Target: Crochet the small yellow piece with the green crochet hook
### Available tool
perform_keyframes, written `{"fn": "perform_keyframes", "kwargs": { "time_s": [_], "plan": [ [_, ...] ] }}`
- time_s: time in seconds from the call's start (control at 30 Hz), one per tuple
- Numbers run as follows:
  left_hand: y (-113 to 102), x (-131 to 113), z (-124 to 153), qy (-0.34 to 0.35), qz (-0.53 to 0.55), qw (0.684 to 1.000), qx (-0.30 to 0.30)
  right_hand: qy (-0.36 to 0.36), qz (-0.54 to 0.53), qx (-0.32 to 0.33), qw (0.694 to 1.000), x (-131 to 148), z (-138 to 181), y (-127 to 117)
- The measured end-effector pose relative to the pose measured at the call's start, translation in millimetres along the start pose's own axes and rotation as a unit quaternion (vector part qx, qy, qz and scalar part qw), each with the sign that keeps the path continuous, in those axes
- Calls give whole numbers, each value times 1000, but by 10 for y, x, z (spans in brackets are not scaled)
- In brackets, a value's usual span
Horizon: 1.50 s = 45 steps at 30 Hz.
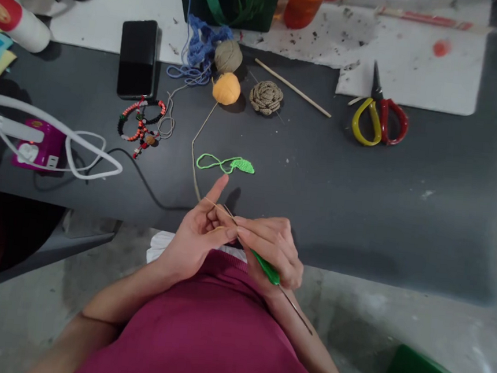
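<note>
My right hand (271, 252) is shut around a crochet hook with a green grip (266, 267), whose thin shaft runs past both sides of the grip. My left hand (196, 234) has its index finger raised and holds a beige thread (196, 158) across its fingers, close to the hook's tip. That thread runs up the table to a peach yarn ball (226, 89). Ahead of my hands lies a small bright green crocheted piece (242, 165) with a loose tail. Neither hand touches it.
A dark tabletop (361, 190) holds a black phone (138, 59), a beaded bracelet (140, 122), red-and-yellow scissors (378, 119), a crocheted rosette (266, 97), a wooden stick (292, 87), blue yarn (202, 46), a pink power socket (38, 145) and a white cable (54, 114).
</note>
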<state>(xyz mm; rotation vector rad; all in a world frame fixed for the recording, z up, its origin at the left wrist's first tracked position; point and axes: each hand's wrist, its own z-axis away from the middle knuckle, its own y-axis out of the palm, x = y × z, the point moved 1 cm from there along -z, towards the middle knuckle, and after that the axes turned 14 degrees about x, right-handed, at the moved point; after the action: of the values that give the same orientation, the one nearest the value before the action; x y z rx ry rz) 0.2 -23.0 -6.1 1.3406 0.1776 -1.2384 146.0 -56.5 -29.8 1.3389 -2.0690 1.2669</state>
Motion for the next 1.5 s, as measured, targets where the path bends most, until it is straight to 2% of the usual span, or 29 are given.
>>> {"fn": "perform_keyframes", "kwargs": {
  "time_s": [0.1, 0.17, 0.27, 0.4, 0.53, 0.73, 0.9, 1.1, 1.23, 1.33, 1.4, 1.5],
  "plan": [
    [-21, 20, -15, -65, 117, 991, 11, 27, -65, -25, 997, -32, 51, 58],
    [-31, 21, -20, -82, 153, 985, 8, 61, -129, -39, 989, -36, 60, 83],
    [-37, 12, -28, -84, 160, 984, 3, 100, -198, -74, 972, -16, 55, 107],
    [-46, -10, -35, -65, 147, 987, 6, 167, -209, -131, 955, 1, 68, 97],
    [-75, -13, -37, -63, 132, 989, 18, 257, -270, -117, 920, -18, 70, 65],
    [-40, 16, -26, -42, 97, 994, 32, 226, -385, -91, 890, -32, 24, 127],
    [-6, 31, -6, -14, 29, 999, 7, 207, -357, -109, 904, -54, 69, 198],
    [-52, 19, -15, -5, 13, 999, 30, 171, -362, -65, 914, -38, -15, 122],
    [-54, 0, -21, -29, -11, 1000, 1, 175, -335, -63, 924, -31, -48, 55],
    [-53, 4, -16, -15, -26, 999, -18, 146, -311, -52, 938, -36, -55, 26],
    [-45, 17, -15, 1, -21, 999, -32, 109, -263, -32, 958, -43, -49, 24],
    [-15, 38, -21, 11, 9, 999, -44, 51, -123, -22, 991, -55, -13, 54]
  ]
}}
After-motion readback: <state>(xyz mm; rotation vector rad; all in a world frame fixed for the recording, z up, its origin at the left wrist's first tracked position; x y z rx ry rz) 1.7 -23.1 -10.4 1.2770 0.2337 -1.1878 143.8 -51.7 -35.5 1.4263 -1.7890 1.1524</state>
